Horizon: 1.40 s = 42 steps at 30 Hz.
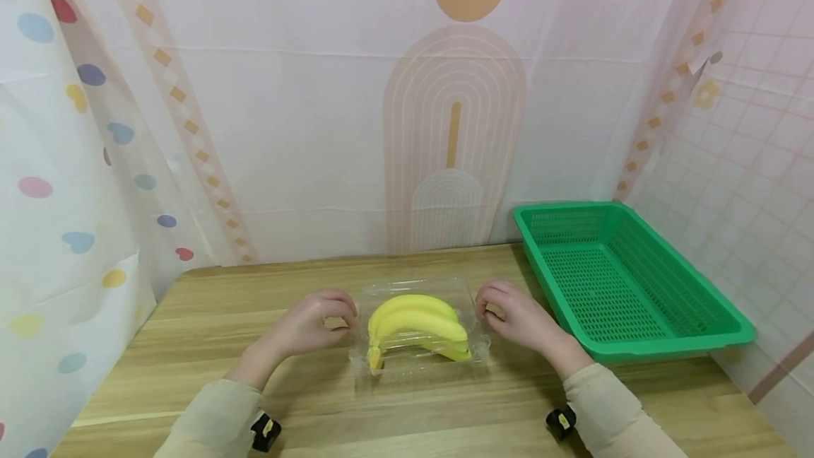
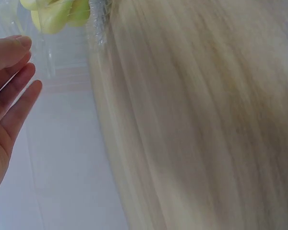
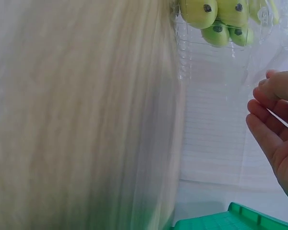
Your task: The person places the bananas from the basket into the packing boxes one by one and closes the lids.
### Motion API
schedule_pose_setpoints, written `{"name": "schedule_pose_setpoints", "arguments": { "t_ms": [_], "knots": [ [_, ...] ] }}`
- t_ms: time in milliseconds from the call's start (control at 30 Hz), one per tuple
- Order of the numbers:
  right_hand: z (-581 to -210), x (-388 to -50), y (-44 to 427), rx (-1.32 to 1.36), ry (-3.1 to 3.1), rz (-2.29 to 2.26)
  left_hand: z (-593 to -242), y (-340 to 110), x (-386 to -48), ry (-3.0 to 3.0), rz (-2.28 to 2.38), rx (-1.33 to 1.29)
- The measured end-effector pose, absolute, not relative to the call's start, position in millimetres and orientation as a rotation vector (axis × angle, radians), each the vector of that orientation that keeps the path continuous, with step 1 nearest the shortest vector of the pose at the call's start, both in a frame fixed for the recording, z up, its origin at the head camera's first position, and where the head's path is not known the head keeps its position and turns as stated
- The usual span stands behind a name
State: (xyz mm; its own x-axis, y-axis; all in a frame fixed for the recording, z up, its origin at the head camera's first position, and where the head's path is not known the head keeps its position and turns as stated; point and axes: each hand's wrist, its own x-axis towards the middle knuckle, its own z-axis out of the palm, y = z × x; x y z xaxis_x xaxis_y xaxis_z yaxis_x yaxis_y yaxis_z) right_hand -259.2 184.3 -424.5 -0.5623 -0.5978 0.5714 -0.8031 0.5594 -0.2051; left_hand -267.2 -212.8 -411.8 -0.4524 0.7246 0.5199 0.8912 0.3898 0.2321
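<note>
A bunch of yellow bananas (image 1: 416, 320) lies in a clear plastic box (image 1: 422, 373) at the middle of the wooden table. The left hand (image 1: 318, 320) is at the box's left side, its fingertips close to the clear edge. In the left wrist view its fingers (image 2: 17, 88) are apart and slightly bent, with nothing visible between them. On the other side, the right hand (image 1: 518, 316) hovers by the box's right edge with loosely bent fingers (image 3: 264, 129). Whether either hand touches the plastic cannot be made out. Dark banana tips (image 3: 216, 28) show through the box wall.
A green slotted basket (image 1: 661, 345) stands to the right, beyond the right forearm. The wooden table (image 1: 222, 316) reaches back to a patterned cloth backdrop (image 1: 305, 161). A dotted curtain (image 1: 70, 267) hangs at the left.
</note>
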Motion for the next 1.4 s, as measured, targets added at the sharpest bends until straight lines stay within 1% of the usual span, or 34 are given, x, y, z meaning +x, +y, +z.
{"name": "schedule_pose_setpoints", "arguments": {
  "t_ms": [367, 633, 867, 1233, 1400],
  "knots": [
    [-422, -252, 184, 1.026, -2.367, 0.753, -403, -217, -262, -2.34, -0.702, -1.379],
    [-418, -240, 184, 0.829, -2.501, 1.023, -400, -221, -251, -2.379, -0.777, -1.27],
    [-415, -231, 184, 0.693, -2.591, 1.26, -405, -220, -238, -2.457, -1.101, -1.173],
    [-415, -220, 187, 0.547, -2.606, 1.494, -415, -216, -215, -2.588, -1.479, -0.889],
    [-417, -216, 189, 0.431, -2.585, 1.809, -416, -214, -207, -2.614, -1.618, -0.743]
  ]
}}
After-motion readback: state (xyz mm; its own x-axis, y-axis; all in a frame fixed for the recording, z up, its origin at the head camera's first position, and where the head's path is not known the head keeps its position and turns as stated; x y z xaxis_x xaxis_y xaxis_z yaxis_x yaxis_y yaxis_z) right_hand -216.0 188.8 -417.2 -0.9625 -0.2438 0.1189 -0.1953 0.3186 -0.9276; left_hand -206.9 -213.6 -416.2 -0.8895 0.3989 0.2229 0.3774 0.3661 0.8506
